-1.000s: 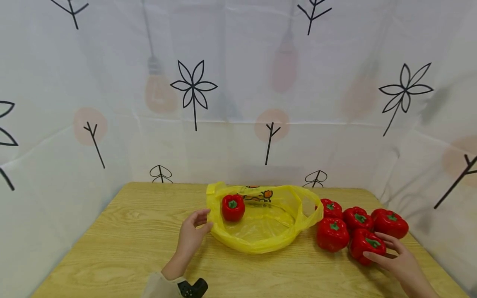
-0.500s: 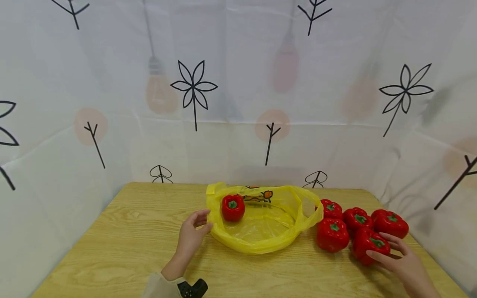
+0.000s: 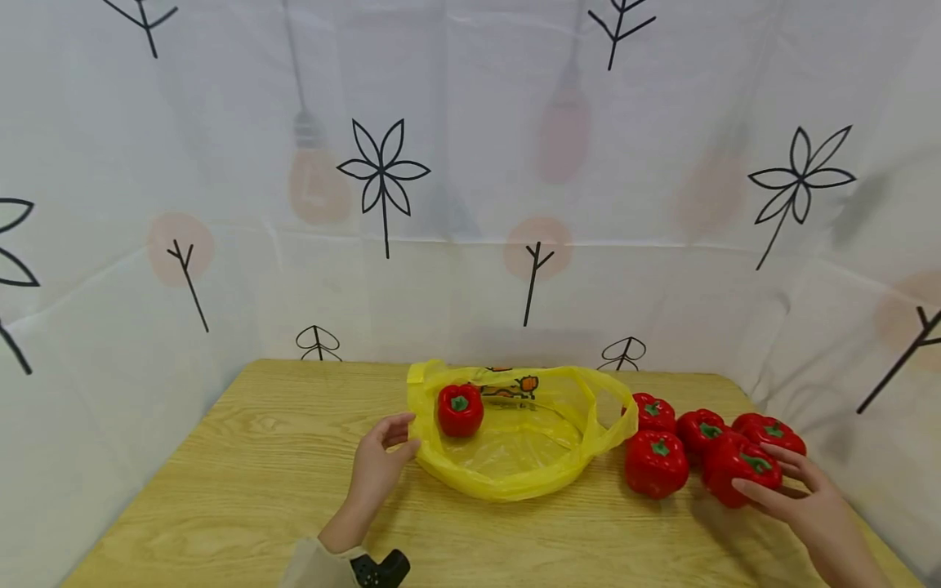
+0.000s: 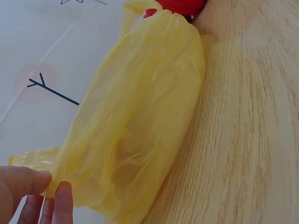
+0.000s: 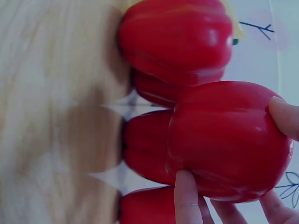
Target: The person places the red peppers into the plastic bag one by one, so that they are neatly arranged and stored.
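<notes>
My right hand (image 3: 804, 502) grips a red bell pepper (image 3: 735, 472) with a green stem. In the right wrist view this bell pepper (image 5: 229, 140) is clasped between thumb and fingers, off the table and in front of others. On the left, my left hand (image 3: 382, 457) pinches the rim of a yellow plastic bag (image 3: 507, 487) between thumb and fingers; the left wrist view shows the bag (image 4: 140, 102) stretching away from the fingertips. The bag's mouth faces up, and one red bell pepper (image 3: 460, 412) sits inside at its left.
Several more red bell peppers (image 3: 657, 465) stand grouped right of the bag, one touching its right handle. All rest on a wooden table (image 3: 243, 482). A white patterned cloth (image 3: 456, 294) hangs behind and at both sides.
My right hand has lifted the bell pepper and shifted it slightly right and up, away from the table. The left hand and bag have stayed put.
</notes>
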Demonstrator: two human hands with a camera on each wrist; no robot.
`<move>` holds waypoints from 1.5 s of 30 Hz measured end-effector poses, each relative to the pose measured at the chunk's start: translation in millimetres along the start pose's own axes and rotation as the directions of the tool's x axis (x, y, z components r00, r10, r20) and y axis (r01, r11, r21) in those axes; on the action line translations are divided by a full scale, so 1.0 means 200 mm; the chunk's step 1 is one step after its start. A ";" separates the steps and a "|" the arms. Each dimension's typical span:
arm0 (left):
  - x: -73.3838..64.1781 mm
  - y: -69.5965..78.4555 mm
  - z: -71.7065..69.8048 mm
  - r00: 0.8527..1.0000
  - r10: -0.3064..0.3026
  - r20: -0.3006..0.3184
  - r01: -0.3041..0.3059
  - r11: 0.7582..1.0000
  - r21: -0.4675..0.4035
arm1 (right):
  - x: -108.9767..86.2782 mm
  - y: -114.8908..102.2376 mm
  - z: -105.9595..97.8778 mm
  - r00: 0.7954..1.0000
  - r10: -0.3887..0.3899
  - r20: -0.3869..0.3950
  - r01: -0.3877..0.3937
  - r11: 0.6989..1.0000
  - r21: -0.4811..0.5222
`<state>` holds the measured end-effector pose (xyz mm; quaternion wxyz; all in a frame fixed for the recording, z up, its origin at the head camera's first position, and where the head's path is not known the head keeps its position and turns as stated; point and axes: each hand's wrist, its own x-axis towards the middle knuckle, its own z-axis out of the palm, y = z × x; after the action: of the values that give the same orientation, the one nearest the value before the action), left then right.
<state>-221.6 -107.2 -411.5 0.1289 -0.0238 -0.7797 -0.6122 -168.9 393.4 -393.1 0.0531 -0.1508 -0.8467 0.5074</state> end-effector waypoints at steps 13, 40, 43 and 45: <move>-0.01 -0.02 0.00 1.000 0.018 -0.002 -0.018 0.999 0.037 | -0.07 -0.13 0.00 0.999 -0.038 -0.018 0.037 0.998 -0.060; -0.01 -0.01 0.00 1.000 0.000 0.004 0.000 1.000 -0.003 | -0.14 -0.29 0.11 0.990 -0.140 0.015 0.140 0.990 -0.031; -0.01 -0.01 0.01 1.000 -0.008 0.002 0.007 1.000 0.009 | -0.14 -0.30 0.12 0.990 -0.133 0.045 0.134 0.991 -0.027; -0.01 -0.01 0.01 1.000 -0.008 -0.001 0.008 1.000 0.019 | -0.14 -0.31 0.14 0.990 -0.135 0.050 0.136 0.990 -0.021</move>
<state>-219.9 -106.2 -413.3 0.1272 -0.0192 -0.7856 -0.6052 -161.1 334.0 -350.1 0.0653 -0.0813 -0.8622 0.4957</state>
